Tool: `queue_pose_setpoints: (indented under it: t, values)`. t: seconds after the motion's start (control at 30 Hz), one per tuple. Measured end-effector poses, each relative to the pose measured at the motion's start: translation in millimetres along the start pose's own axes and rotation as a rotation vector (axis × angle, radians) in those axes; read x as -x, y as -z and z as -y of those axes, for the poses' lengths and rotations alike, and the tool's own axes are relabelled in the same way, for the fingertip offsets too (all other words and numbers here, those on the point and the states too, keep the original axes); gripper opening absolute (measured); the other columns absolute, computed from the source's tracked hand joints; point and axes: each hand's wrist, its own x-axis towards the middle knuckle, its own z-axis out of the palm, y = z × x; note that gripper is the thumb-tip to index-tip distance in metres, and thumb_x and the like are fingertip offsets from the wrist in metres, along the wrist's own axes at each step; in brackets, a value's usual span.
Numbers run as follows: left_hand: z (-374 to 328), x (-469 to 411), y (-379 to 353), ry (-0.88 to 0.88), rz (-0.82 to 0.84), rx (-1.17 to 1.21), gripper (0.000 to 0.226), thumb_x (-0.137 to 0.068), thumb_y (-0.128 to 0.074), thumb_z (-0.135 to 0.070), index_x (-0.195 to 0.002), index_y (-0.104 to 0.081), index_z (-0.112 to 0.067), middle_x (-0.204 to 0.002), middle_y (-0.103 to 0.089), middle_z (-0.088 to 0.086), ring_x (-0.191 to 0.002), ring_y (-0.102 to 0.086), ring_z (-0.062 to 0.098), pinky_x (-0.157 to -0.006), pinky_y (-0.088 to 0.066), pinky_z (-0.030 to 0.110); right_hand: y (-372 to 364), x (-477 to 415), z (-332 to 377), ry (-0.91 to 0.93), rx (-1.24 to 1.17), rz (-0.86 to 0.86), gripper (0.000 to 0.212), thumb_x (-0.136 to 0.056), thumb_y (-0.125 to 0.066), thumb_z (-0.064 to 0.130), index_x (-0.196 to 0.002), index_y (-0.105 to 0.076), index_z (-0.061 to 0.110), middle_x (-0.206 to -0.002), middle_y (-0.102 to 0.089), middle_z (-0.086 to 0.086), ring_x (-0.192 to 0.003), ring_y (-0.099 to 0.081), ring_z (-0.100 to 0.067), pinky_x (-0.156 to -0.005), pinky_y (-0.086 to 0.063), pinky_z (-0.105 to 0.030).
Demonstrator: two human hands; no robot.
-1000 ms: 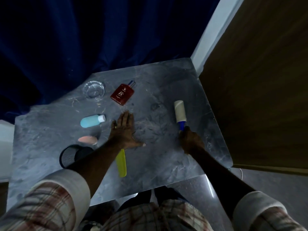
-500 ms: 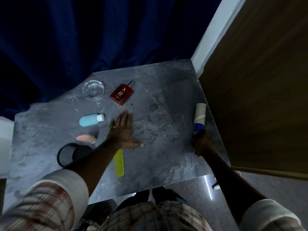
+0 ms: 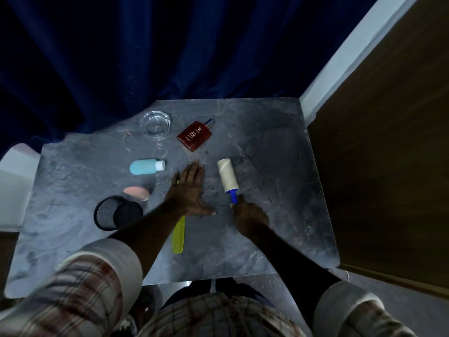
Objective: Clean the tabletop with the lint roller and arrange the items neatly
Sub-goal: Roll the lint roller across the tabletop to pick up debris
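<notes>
My right hand (image 3: 249, 215) grips the blue handle of the lint roller (image 3: 228, 176), whose white roll lies on the grey marble tabletop (image 3: 279, 190) just right of centre. My left hand (image 3: 189, 190) rests flat, fingers spread, on the tabletop, over the upper end of a yellow comb (image 3: 178, 235). A red perfume bottle (image 3: 195, 135) lies behind the hands. To the left are a glass ashtray (image 3: 156, 123), a light blue bottle (image 3: 147, 166), a pink sponge (image 3: 136, 192) and a black mesh cup (image 3: 116, 215) lying on its side.
A dark blue curtain (image 3: 145, 57) hangs behind the table. A brown wooden panel (image 3: 388, 154) stands close along the table's right edge. The table's near edge is just in front of my body.
My right hand has brought the lint roller from the table's right edge leftward to the centre, beside my left hand. The left hand has stayed in place.
</notes>
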Motion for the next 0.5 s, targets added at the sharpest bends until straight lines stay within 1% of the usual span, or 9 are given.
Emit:
queue_pose_setpoints:
  t: [0.03,0.07,0.1,0.13,0.2,0.23,0.33,0.4,0.5]
  values:
    - [0.2,0.8,-0.7,-0.003,-0.007,-0.002,0.157,-0.056,-0.069,-0.094,-0.168,0.010,-0.017,-0.178,0.016,0.007,-0.165,0.010,0.028,-0.132,-0.003,0.057,-2.7,-1.0,5.6,0.007,-0.050,0.054,0.039,-0.091,-0.066,0.044,-0.118,-0.069,0.016,-0.085,-0.074,-0.015,-0.077,-0.074,-0.036,-0.064,-0.057,-0.038]
    - [0.4,1.1,-1.3,-0.005,-0.012,-0.007,0.157,-0.056,-0.068,-0.095,-0.168,0.010,-0.017,-0.178,0.016,0.008,-0.165,0.009,0.028,-0.132,-0.003,0.057,-6.7,-4.5,7.3,-0.007,-0.100,0.110,0.041,-0.099,-0.052,0.045,-0.128,-0.060,0.017,-0.100,-0.074,-0.017,-0.093,-0.072,-0.037,-0.077,-0.055,-0.040]
    - [0.7,1.0,-1.6,-0.005,-0.014,-0.014,0.157,-0.056,-0.067,-0.095,-0.168,0.010,-0.017,-0.178,0.016,0.008,-0.165,0.009,0.028,-0.132,-0.003,0.057,-11.7,-6.5,7.6,-0.003,-0.134,0.148,0.041,-0.102,-0.044,0.044,-0.131,-0.054,0.017,-0.108,-0.072,-0.018,-0.101,-0.070,-0.038,-0.083,-0.054,-0.042]
    - [0.8,0.9,-1.7,-0.002,-0.011,-0.019,0.157,-0.056,-0.067,-0.095,-0.168,0.010,-0.017,-0.177,0.016,0.008,-0.165,0.009,0.029,-0.132,-0.003,0.058,-13.4,-8.9,7.0,0.003,-0.157,0.148,0.041,-0.103,-0.041,0.044,-0.131,-0.052,0.017,-0.110,-0.071,-0.018,-0.104,-0.069,-0.039,-0.085,-0.053,-0.042]
    - [0.9,0.3,-1.9,0.003,-0.005,-0.019,0.157,-0.055,-0.066,-0.096,-0.168,0.011,-0.019,-0.177,0.016,0.007,-0.165,0.010,0.028,-0.131,-0.002,0.060,-11.9,-8.3,8.0,0.005,-0.168,0.135,0.039,-0.103,-0.040,0.043,-0.130,-0.052,0.017,-0.110,-0.071,-0.018,-0.104,-0.069,-0.039,-0.085,-0.053,-0.042]
    - [0.8,0.2,-2.0,0.006,-0.004,-0.015,0.157,-0.055,-0.066,-0.096,-0.168,0.012,-0.020,-0.177,0.017,0.006,-0.165,0.011,0.027,-0.131,-0.002,0.062,-10.9,-9.1,6.4,-0.010,-0.176,0.156,0.038,-0.103,-0.039,0.042,-0.129,-0.053,0.017,-0.111,-0.071,-0.017,-0.104,-0.068,-0.038,-0.086,-0.053,-0.042]
    - [1.8,-0.4,-2.2,0.016,0.001,-0.010,0.158,-0.053,-0.065,-0.097,-0.168,0.013,-0.022,-0.177,0.017,0.004,-0.165,0.012,0.025,-0.129,-0.003,0.066,-8.1,-14.8,-11.4,-0.101,-0.155,0.140,0.042,-0.104,-0.036,0.043,-0.133,-0.052,0.018,-0.113,-0.070,-0.016,-0.104,-0.068,-0.038,-0.086,-0.052,-0.041]
    - [3.0,-0.4,-3.0,0.020,0.001,-0.012,0.159,-0.052,-0.065,-0.098,-0.168,0.013,-0.022,-0.177,0.017,0.003,-0.165,0.012,0.024,-0.128,-0.003,0.068,-1.8,-19.7,-29.6,-0.172,-0.249,0.165,0.040,-0.105,-0.036,0.040,-0.130,-0.053,0.015,-0.112,-0.069,-0.018,-0.102,-0.068,-0.038,-0.087,-0.054,-0.041]
    - [4.7,-0.6,-4.2,0.017,0.006,-0.008,0.160,-0.050,-0.063,-0.100,-0.167,0.013,-0.023,-0.177,0.018,0.002,-0.165,0.013,0.024,-0.128,-0.001,0.068,5.6,-22.0,-62.0,-0.292,-0.371,0.174,0.036,-0.104,-0.039,0.041,-0.123,-0.055,0.015,-0.107,-0.071,-0.021,-0.094,-0.071,-0.041,-0.086,-0.058,-0.047]
